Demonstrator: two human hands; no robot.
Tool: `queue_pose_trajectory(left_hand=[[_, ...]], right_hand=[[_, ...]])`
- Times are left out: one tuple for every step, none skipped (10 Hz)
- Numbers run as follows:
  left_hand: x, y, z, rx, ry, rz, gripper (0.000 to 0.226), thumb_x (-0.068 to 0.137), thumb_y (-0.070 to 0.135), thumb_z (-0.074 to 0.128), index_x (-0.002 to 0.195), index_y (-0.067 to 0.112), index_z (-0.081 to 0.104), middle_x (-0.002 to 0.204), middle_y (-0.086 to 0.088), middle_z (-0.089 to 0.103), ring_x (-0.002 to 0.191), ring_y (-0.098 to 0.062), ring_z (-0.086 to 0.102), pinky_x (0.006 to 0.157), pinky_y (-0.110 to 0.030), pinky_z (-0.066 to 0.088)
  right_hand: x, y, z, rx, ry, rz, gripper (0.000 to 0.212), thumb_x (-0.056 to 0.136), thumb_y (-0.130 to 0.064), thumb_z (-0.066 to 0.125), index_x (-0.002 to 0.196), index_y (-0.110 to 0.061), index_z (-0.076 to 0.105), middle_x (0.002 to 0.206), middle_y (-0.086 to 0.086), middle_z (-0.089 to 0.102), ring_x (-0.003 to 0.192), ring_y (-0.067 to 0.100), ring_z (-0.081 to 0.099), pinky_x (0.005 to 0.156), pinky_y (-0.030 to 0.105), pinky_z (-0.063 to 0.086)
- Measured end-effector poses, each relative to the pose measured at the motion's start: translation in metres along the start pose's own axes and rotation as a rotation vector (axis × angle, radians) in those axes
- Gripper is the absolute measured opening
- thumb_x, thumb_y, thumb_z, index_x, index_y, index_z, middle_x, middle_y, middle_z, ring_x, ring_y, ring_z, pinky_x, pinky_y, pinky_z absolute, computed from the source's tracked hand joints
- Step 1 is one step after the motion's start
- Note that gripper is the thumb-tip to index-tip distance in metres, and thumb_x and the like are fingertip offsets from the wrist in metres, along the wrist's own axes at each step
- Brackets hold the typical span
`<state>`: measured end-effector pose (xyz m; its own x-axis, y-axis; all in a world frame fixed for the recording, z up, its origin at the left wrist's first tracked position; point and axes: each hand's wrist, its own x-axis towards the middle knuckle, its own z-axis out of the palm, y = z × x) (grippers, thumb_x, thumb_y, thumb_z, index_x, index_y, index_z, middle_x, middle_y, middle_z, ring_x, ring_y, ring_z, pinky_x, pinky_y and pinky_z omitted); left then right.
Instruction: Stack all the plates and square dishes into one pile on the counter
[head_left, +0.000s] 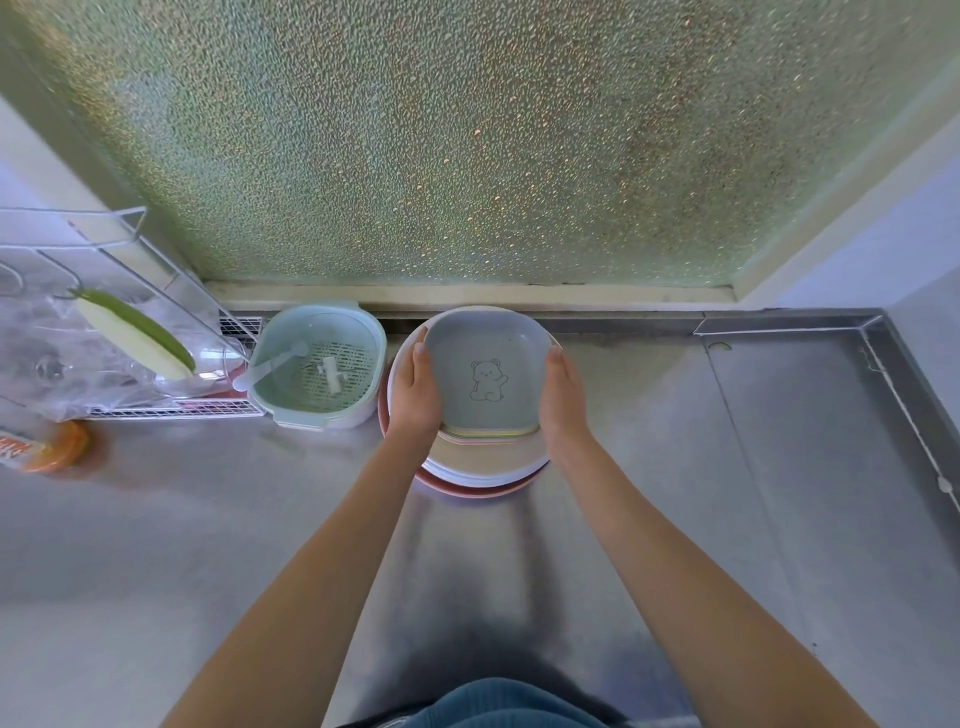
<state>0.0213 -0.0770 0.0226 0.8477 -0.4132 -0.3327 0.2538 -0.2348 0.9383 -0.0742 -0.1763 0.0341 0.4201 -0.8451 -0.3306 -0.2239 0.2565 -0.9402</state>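
Observation:
A stack of square dishes sits on a pile of round plates on the steel counter, near the back wall. The top square dish is grey-blue with a bear drawing inside. Pastel edges of several square dishes show beneath it. The round plates are white with a pink one at the bottom. My left hand grips the left side of the square stack, thumb on the rim. On the right side my right hand holds it the same way.
A mint-green strainer basket with a white spoon stands just left of the pile. Further left is a wire dish rack with a plastic bag and a green-and-white sponge. An orange packet lies at the far left. A raised steel edge borders the counter at right.

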Motion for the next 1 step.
queue_pose_trajectory(left_hand=[[0.0006, 0.0003, -0.0036, 0.056, 0.014, -0.011, 0.046, 0.099, 0.04, 0.027, 0.143, 0.03, 0.039, 0.144, 0.013, 0.043, 0.136, -0.008, 0.036, 0.116, -0.028, 0.023]], right_hand=[[0.0051, 0.0004, -0.0016, 0.019, -0.006, 0.031, 0.037, 0.099, -0.032, 0.033, 0.126, -0.016, 0.054, 0.118, -0.006, 0.058, 0.109, 0.009, 0.053, 0.083, 0.007, 0.044]])
